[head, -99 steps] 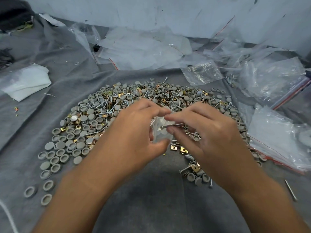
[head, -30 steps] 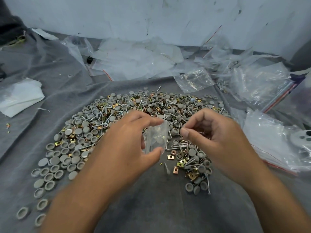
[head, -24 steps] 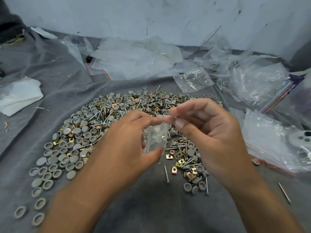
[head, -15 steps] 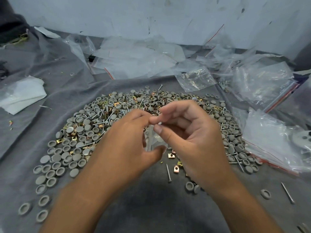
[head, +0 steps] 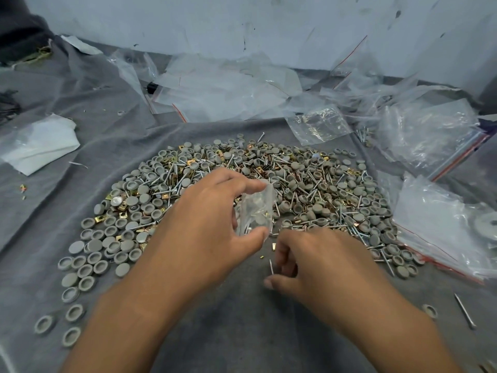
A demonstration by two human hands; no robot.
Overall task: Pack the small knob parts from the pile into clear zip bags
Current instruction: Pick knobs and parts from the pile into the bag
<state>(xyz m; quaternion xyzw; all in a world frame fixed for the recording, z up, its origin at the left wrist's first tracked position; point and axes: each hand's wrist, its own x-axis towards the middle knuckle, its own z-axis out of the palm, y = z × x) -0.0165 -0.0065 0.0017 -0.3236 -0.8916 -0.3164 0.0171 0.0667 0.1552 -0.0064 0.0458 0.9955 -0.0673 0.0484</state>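
Observation:
A wide pile of grey round knob caps, screws and brass clips covers the grey cloth. My left hand holds a small clear zip bag upright between forefinger and thumb; a few parts show inside it. My right hand is low over the cloth just in front of the pile, fingers curled down around a loose screw that lies by its fingertips. Whether the fingers grip the screw is not visible.
Empty clear zip bags lie heaped at the back. Larger bags with red zip lines sit at the right. A white folded sheet lies at the left. Stray caps and a lone screw dot the near cloth.
My right hand has left the bag's mouth and dropped down to the cloth near the loose screw. My left hand still holds the bag in about the same place.

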